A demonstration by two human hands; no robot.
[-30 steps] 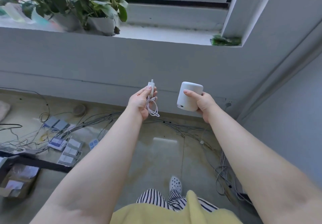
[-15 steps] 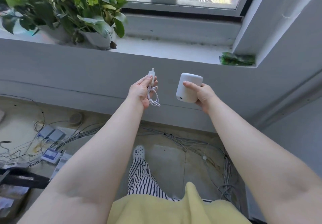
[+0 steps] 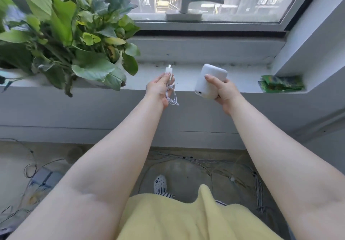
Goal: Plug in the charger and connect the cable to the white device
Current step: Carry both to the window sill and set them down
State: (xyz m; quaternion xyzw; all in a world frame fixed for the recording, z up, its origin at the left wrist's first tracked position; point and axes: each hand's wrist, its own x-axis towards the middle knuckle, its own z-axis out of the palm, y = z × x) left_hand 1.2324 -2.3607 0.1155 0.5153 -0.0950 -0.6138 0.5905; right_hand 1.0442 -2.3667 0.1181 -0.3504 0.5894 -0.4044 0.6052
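Note:
My left hand (image 3: 158,90) grips a small white charger (image 3: 168,73) with its metal plug pointing up and away. A coiled white cable (image 3: 173,97) hangs in loops below the fingers of the same hand. In my right hand (image 3: 223,93) is the white device (image 3: 209,80), a rounded cylinder tilted toward me, with a small dark port (image 3: 200,92) near its lower edge. Both hands hover just above the front edge of the grey windowsill (image 3: 186,75), about a hand's width apart. The cable is not joined to the device.
Leafy potted plants (image 3: 65,39) fill the sill's left side. A green packet (image 3: 281,83) lies at the sill's right end. A window handle (image 3: 196,4) sits above. Bundled cables (image 3: 242,170) and small boxes (image 3: 44,178) lie on the floor below, beside my shoe (image 3: 160,183).
My view has tilted up and moved closer to the window. Both hands have risen from in front of the wall to sill height, still holding the charger and the device.

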